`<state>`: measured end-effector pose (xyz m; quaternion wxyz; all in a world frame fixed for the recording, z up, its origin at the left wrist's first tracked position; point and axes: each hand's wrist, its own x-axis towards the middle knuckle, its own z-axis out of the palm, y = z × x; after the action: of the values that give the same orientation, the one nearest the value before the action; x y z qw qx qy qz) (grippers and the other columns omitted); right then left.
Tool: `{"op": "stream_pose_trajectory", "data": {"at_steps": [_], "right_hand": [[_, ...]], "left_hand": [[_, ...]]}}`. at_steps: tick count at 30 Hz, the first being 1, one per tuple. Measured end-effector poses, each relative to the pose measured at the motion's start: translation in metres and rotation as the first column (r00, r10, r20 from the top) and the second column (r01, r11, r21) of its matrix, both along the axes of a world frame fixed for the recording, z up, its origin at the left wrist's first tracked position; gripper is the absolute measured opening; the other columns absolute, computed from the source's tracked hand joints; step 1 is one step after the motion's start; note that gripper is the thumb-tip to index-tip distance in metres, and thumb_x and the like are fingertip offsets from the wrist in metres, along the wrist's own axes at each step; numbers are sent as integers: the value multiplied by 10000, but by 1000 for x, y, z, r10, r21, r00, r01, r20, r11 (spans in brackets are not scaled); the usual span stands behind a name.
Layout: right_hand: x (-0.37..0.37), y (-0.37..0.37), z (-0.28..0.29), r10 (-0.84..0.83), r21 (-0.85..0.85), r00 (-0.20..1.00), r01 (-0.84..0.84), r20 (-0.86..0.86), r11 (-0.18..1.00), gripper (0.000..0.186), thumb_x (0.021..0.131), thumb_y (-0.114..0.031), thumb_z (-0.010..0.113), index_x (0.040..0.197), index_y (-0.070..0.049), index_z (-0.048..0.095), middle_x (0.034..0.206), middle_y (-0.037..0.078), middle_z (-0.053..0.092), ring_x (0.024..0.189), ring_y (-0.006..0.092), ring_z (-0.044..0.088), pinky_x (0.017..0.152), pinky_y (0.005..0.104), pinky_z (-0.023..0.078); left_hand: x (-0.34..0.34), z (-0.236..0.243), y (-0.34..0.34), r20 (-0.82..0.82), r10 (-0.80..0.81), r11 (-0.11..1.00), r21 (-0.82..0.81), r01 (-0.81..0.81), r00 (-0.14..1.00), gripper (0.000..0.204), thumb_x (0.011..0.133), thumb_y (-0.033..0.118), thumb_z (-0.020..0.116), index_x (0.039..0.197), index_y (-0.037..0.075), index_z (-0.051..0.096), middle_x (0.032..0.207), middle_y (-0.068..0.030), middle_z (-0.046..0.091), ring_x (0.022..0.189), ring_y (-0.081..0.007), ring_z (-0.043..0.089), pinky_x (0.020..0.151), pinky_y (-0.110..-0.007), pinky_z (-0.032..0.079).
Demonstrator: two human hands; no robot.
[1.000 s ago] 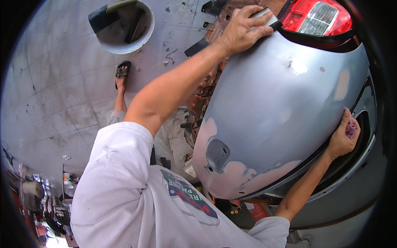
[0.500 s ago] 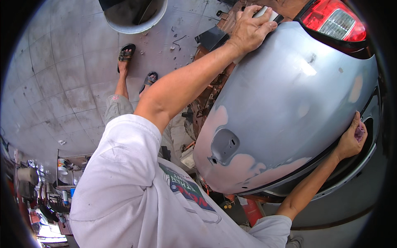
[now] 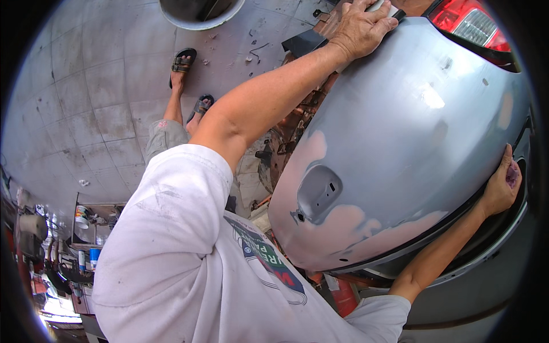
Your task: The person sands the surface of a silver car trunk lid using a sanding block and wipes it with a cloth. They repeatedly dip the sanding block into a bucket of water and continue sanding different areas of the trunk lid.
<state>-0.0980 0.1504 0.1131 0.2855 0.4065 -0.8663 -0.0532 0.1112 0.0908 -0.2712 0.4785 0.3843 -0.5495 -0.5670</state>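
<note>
A curved grey car body panel (image 3: 394,131) with pinkish filler patches (image 3: 343,228) lies before me. My left hand (image 3: 363,31) is closed over a pale sanding block (image 3: 378,7) with a dark edge, at the panel's far left edge close to the red and clear tail light (image 3: 474,23). My fingers hide most of the block. At the panel's right edge my right hand (image 3: 502,186) is closed round a crumpled purple wad (image 3: 513,174), its exact kind unclear, with the thumb along the edge. A recess with small holes (image 3: 320,188) is sunk into the panel's near left part.
Rusty brown car structure (image 3: 297,123) and a black piece (image 3: 303,43) lie beside the panel's left side. A bucket (image 3: 201,23) stands on the tiled floor (image 3: 91,103), where small debris lies scattered. Shelving with cluttered tools (image 3: 74,251) is at the lower left.
The whole view has shifted a little, so the panel and both hands appear farther right and higher. Both hands keep their grips and nearly the same places against the panel.
</note>
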Motion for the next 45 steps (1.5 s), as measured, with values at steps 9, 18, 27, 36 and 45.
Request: {"op": "stream_pose_trajectory", "data": {"at_steps": [9,18,27,36,45], "right_hand": [[2,14,6,-118,93,991,123,-57,988,636,820,-740,807,1029,-139,815,983,-35,810,965,149,754,896,320,564],[-35,-5,14,-96,223,986,125,-138,967,821,785,-851,736,1165,-127,809,1180,15,798,1155,225,726,1018,368,526],[-44,-17,19,-9,189,997,22,-71,982,786,807,-804,760,1171,-110,819,1120,24,808,1060,221,741,990,339,533],[-32,6,21,-53,177,979,88,-195,980,798,810,-784,778,1139,-58,808,1093,57,811,1062,227,749,979,344,549],[-39,1,20,-34,158,992,54,-125,986,765,812,-738,816,1120,-39,811,1079,57,811,1028,210,745,965,332,554]], "left_hand": [[140,23,239,77,-94,955,290,67,993,519,1055,257,609,1487,-31,595,1476,-249,557,1391,-384,498,1167,-478,353],[103,-1,183,-46,15,988,155,-8,999,438,1008,296,669,1361,38,709,1451,-200,600,1337,-389,527,1115,-486,388],[66,-46,112,-132,29,993,-110,-43,991,463,996,340,705,1380,83,720,1506,-197,576,1359,-364,538,1170,-457,368],[149,1,237,-261,-151,906,350,240,953,541,970,343,745,1478,171,673,1576,-143,524,1418,-366,475,1208,-464,352],[108,-18,154,-231,-193,947,210,243,954,542,995,335,724,1506,176,646,1617,-148,492,1465,-343,453,1237,-457,328]]}}
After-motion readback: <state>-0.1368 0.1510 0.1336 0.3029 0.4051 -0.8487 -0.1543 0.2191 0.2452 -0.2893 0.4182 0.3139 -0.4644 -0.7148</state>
